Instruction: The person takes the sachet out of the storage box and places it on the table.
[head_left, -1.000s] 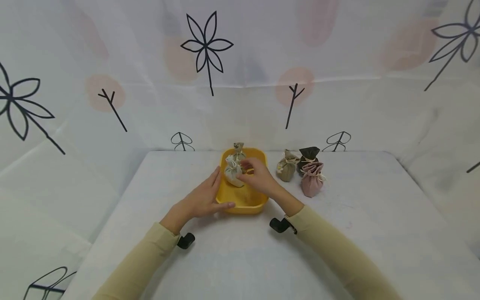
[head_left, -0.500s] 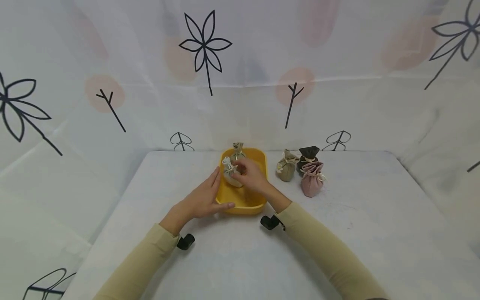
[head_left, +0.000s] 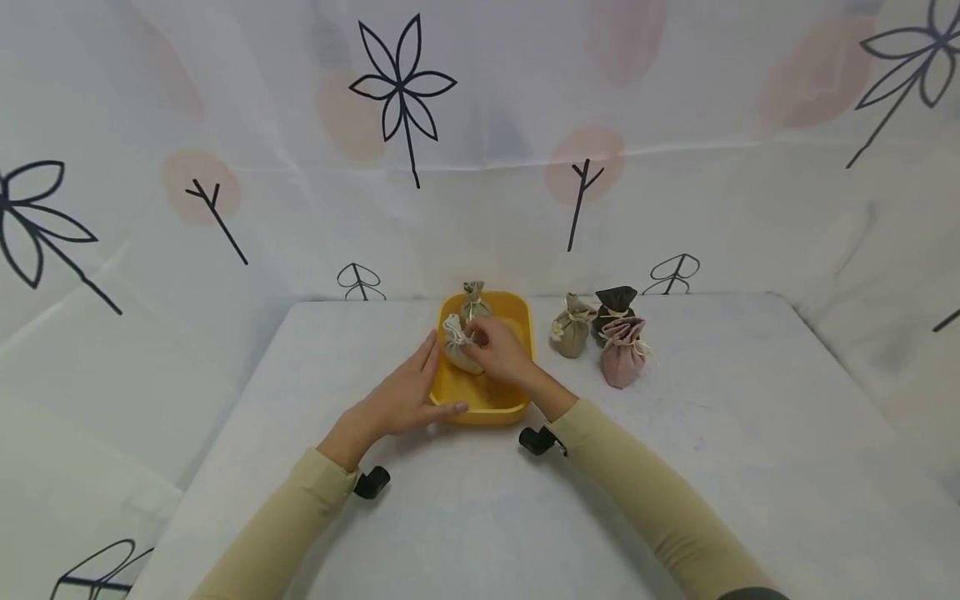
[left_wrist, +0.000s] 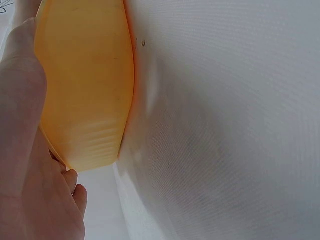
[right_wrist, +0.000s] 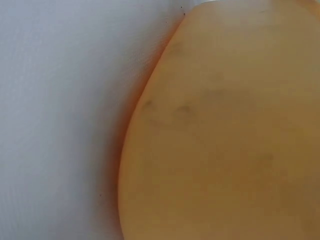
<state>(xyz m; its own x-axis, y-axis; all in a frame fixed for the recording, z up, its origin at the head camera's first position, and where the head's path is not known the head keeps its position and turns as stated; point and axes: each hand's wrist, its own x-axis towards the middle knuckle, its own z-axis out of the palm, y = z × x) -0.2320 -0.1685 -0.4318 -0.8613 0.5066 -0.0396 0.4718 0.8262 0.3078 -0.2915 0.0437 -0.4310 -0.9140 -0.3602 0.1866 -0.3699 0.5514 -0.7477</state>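
A yellow plastic tray (head_left: 480, 415) stands near the back of the table. Inside it are a pale grey-white drawstring pouch (head_left: 459, 350) and, behind that, an olive-green drawstring pouch (head_left: 474, 302). My right hand (head_left: 501, 350) reaches over the tray's right side and pinches the pale pouch near its tied neck; the fingertips are partly hidden. Along the tray's left side lie the straight fingers of my left hand (head_left: 401, 396), with the thumb at the front rim. Close up, the left wrist view has that hand (left_wrist: 37, 150) against the tray wall (left_wrist: 87, 75). Only the tray's outer wall (right_wrist: 225, 140) and the tabletop fill the right wrist view.
Right of the tray stand three more drawstring pouches: a khaki one (head_left: 572, 331) with a small flower, a black one (head_left: 615, 310), and a pink one (head_left: 622, 357) in front. A white patterned cloth (head_left: 495, 225) hangs behind the white table (head_left: 480, 517).
My right hand has moved a little left and its fingers have closed in on the pale pouch, whose top leans slightly further left. The left hand keeps its place; the head view has shifted slightly.
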